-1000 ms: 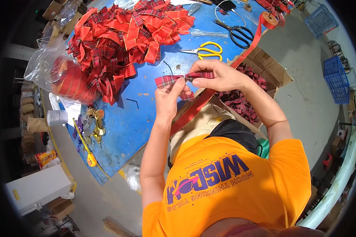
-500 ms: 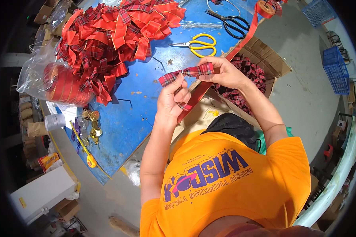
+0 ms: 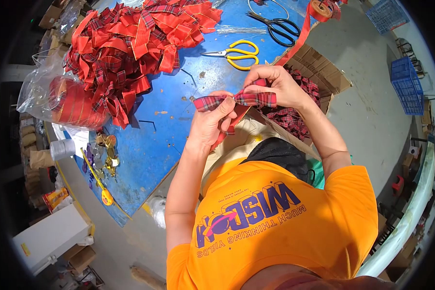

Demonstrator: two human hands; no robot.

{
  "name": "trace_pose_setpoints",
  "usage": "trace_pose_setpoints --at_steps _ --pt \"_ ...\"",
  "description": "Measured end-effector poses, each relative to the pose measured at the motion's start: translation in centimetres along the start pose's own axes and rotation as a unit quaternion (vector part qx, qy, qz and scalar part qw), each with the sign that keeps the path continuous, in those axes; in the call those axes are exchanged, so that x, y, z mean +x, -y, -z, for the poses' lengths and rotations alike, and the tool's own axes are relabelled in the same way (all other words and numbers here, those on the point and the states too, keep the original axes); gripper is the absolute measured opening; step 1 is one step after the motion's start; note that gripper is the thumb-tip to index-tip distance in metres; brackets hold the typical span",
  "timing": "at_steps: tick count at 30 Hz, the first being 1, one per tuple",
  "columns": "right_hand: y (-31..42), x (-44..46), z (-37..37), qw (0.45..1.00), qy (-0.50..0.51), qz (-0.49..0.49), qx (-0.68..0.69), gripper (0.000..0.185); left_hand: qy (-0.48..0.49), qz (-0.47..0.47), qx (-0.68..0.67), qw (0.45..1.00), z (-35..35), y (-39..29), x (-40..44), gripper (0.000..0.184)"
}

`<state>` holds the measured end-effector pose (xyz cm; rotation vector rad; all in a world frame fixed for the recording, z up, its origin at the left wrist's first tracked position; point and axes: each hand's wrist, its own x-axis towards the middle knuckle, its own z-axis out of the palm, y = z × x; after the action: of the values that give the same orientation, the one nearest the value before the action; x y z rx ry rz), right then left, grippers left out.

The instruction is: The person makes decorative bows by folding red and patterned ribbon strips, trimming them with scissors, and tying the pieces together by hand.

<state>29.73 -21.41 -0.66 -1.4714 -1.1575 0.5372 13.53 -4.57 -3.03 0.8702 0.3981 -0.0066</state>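
A red plaid ribbon bow [image 3: 257, 99] is stretched between my hands above the table's near edge. My left hand [image 3: 211, 124] is closed on it, the thumb pressed against its middle and the other fingers curled below. At the bow's right side, my right hand [image 3: 281, 88] pinches some red ribbon just above the plaid loop. Exactly what sits between those fingertips is partly hidden. Red ribbon also hangs below my left hand along the table edge.
A large heap of red and plaid bows [image 3: 130, 48] covers the far left of the blue table [image 3: 150, 150]. Yellow-handled scissors [image 3: 241, 55], black scissors [image 3: 281, 31] and a ribbon roll [image 3: 322, 8] lie beyond my hands. A cardboard box [image 3: 324, 72] with plaid pieces stands at right.
My left thumb has come over the bow's middle. My right hand has shifted from the bow's right end to red ribbon above it. The view has moved slightly.
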Motion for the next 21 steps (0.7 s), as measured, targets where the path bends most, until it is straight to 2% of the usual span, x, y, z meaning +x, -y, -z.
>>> trace_pose_setpoints --at_steps 1,4,7,8,9,10,11,12,15,17,19,20,21 --pt "0.5 0.1 -0.1 1.0 -0.017 0.011 -0.018 0.003 0.004 0.002 0.008 1.0 0.0 -0.1 0.1 0.032" --pt "0.4 0.3 -1.0 0.954 -0.106 0.132 -0.248 0.008 -0.032 -0.041 -0.053 0.997 -1.3 0.6 0.6 0.028" --pt "-2.9 -0.2 -4.4 0.935 -0.254 0.144 -0.2 0.016 -0.019 -0.063 -0.145 0.987 -1.4 1.7 1.5 0.023" --pt "-4.4 -0.9 -5.8 0.926 -0.274 0.136 -0.219 0.018 -0.02 -0.056 -0.197 0.979 -1.7 1.9 1.5 0.021" --pt "-6.1 -1.2 -7.8 0.917 -0.356 0.117 -0.134 0.013 -0.039 -0.044 -0.199 0.978 -1.6 2.5 1.8 0.022" --pt "-4.8 -1.4 -9.1 0.931 -0.362 0.041 -0.036 0.011 -0.057 -0.033 -0.201 0.977 -1.3 3.3 2.1 0.022" --pt "-3.6 -1.8 -10.0 0.93 -0.361 -0.034 0.063 0.008 -0.076 -0.023 -0.202 0.976 -1.1 3.8 2.4 0.023" --pt "-4.1 -2.3 -10.5 0.929 -0.369 -0.02 0.005 0.007 -0.097 -0.051 -0.202 0.973 -1.9 3.6 2.1 0.024" --pt "-4.9 -3.4 -12.3 0.918 -0.365 -0.077 0.134 0.007 -0.122 -0.126 -0.124 0.977 -1.8 3.8 2.1 0.027" --pt "-4.8 -3.8 -11.7 0.932 -0.275 -0.116 0.206 0.014 -0.153 -0.169 -0.075 0.971 -1.5 4.2 2.2 0.025" --pt "-3.3 -3.7 -10.2 0.921 -0.181 -0.171 0.299 0.02 -0.186 -0.198 -0.032 0.962 -1.6 3.6 1.5 0.022" --pt "-0.9 -3.4 -8.2 0.947 -0.108 -0.183 0.24 0.031 -0.206 -0.238 0.017 0.949 -1.7 3.4 1.3 0.015" --pt "-3.0 -4.4 -7.2 0.958 -0.085 -0.19 0.199 0.038 -0.202 -0.244 0.053 0.947 -1.5 3.3 1.1 0.014"
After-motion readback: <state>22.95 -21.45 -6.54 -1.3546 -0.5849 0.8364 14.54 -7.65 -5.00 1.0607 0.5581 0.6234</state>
